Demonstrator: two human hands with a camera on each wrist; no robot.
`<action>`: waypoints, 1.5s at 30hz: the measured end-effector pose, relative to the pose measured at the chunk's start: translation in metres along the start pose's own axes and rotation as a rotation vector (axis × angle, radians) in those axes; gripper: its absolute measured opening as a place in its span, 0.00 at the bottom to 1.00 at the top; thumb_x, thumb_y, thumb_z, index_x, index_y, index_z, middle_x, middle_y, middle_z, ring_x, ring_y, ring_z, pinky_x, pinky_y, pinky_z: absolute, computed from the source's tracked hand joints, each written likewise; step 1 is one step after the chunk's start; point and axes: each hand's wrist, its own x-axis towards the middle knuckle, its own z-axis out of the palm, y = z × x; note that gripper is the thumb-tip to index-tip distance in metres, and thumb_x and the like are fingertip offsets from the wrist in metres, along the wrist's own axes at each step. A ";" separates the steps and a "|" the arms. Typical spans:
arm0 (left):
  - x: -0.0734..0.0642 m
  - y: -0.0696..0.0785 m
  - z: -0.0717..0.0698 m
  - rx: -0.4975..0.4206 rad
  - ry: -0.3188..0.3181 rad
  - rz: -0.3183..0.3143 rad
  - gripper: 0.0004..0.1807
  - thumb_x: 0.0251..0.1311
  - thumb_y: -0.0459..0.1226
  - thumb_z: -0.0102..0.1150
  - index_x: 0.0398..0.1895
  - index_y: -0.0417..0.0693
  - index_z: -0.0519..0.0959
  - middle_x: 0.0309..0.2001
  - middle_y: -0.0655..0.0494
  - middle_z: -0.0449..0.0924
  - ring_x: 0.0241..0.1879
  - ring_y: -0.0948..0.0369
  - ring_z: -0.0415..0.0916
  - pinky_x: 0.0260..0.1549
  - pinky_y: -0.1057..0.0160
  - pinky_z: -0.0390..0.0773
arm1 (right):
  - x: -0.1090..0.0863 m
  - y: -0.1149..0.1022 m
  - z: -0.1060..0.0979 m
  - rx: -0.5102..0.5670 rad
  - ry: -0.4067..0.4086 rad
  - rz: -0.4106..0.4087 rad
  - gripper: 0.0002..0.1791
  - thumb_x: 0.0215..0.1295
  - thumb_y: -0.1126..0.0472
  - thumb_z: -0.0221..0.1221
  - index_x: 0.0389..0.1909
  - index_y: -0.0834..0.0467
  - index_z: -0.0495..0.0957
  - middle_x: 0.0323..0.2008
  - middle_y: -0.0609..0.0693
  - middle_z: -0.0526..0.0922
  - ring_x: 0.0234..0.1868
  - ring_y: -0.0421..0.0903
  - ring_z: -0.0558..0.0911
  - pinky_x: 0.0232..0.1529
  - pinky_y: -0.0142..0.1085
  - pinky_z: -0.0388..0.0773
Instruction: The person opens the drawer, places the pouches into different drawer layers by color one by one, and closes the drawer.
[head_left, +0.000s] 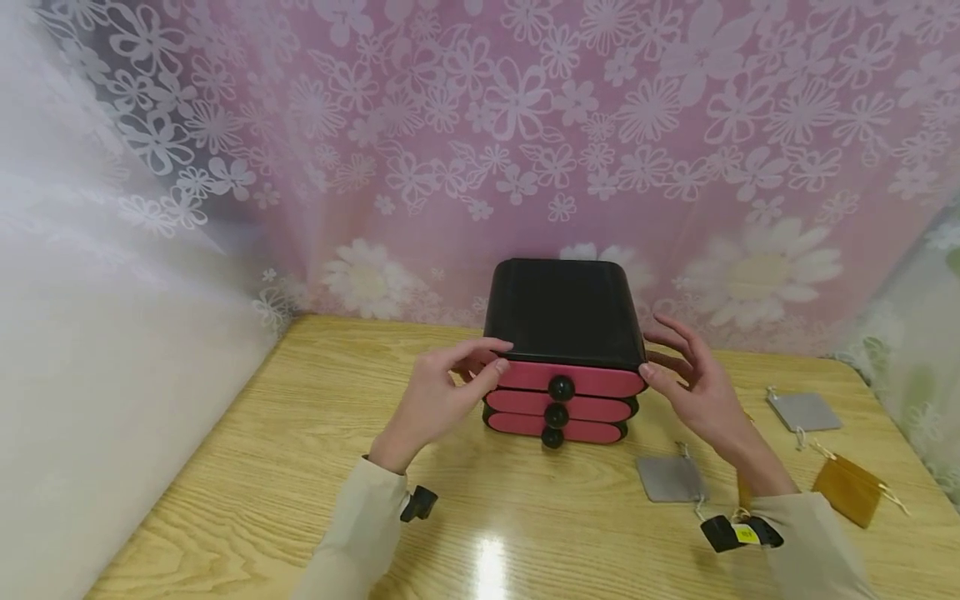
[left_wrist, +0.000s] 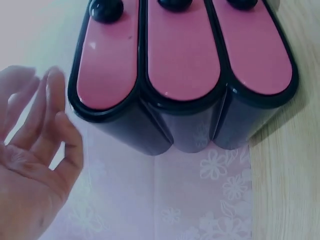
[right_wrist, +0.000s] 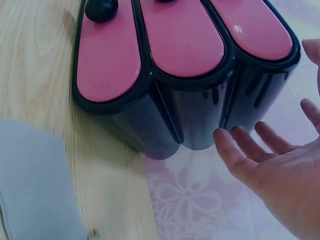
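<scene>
A small black drawer box (head_left: pixel 566 312) with three pink drawer fronts (left_wrist: pixel 182 50) and round black knobs stands on the wooden table against the curtain. My left hand (head_left: pixel 450 387) is at its upper left corner, fingers loosely bent and thumb near the top drawer's edge. In the left wrist view that hand (left_wrist: pixel 37 150) shows a gap between its fingers and the box's side. On the other side, my right hand (head_left: pixel 697 383) has its fingers spread beside the upper right corner. The right wrist view shows those fingers (right_wrist: pixel 272 137) relaxed, palm facing the box.
A grey drawstring pouch (head_left: pixel 671 479) lies to the right of the box, near my right wrist. Farther right are another grey pouch (head_left: pixel 806 412) and a mustard pouch (head_left: pixel 849 490). A floral curtain (head_left: pixel 480 167) hangs right behind the table (head_left: pixel 300 467).
</scene>
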 end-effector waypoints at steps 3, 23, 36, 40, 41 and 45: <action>0.006 -0.003 -0.003 -0.017 0.089 0.046 0.13 0.68 0.38 0.64 0.54 0.52 0.86 0.40 0.56 0.89 0.37 0.65 0.82 0.37 0.61 0.80 | -0.004 -0.001 -0.003 -0.049 0.056 -0.037 0.37 0.73 0.70 0.57 0.79 0.50 0.59 0.64 0.35 0.73 0.60 0.28 0.78 0.52 0.19 0.77; 0.052 -0.043 -0.005 -0.073 -0.115 -0.154 0.30 0.69 0.58 0.58 0.73 0.78 0.66 0.75 0.58 0.60 0.73 0.53 0.61 0.66 0.39 0.70 | -0.035 0.001 -0.005 -0.097 0.066 -0.120 0.18 0.61 0.80 0.62 0.52 0.66 0.79 0.36 0.39 0.85 0.32 0.37 0.84 0.30 0.28 0.82; 0.064 -0.061 0.002 -0.101 -0.193 -0.250 0.32 0.69 0.60 0.56 0.75 0.85 0.61 0.80 0.56 0.51 0.79 0.43 0.54 0.71 0.34 0.63 | -0.043 0.011 0.021 -0.013 -0.236 -0.049 0.21 0.69 0.72 0.61 0.62 0.62 0.77 0.44 0.55 0.88 0.43 0.39 0.86 0.37 0.35 0.86; 0.064 -0.066 0.004 -0.171 -0.228 -0.279 0.32 0.71 0.58 0.54 0.76 0.85 0.58 0.82 0.63 0.47 0.81 0.45 0.50 0.74 0.35 0.57 | -0.041 0.013 0.027 -0.021 -0.258 -0.014 0.22 0.70 0.70 0.61 0.64 0.59 0.77 0.45 0.56 0.88 0.43 0.38 0.86 0.38 0.34 0.85; 0.064 -0.067 0.005 -0.192 -0.235 -0.285 0.32 0.72 0.57 0.54 0.76 0.85 0.58 0.83 0.65 0.46 0.81 0.46 0.49 0.75 0.36 0.56 | -0.040 0.014 0.028 -0.022 -0.264 -0.009 0.22 0.70 0.69 0.62 0.64 0.59 0.77 0.46 0.56 0.88 0.44 0.39 0.86 0.38 0.35 0.85; 0.064 -0.072 0.008 -0.247 -0.248 -0.298 0.32 0.74 0.55 0.52 0.76 0.86 0.55 0.83 0.67 0.43 0.82 0.49 0.46 0.77 0.38 0.53 | -0.037 0.015 0.035 -0.027 -0.286 0.035 0.22 0.70 0.66 0.62 0.64 0.56 0.78 0.47 0.58 0.88 0.45 0.39 0.87 0.39 0.35 0.85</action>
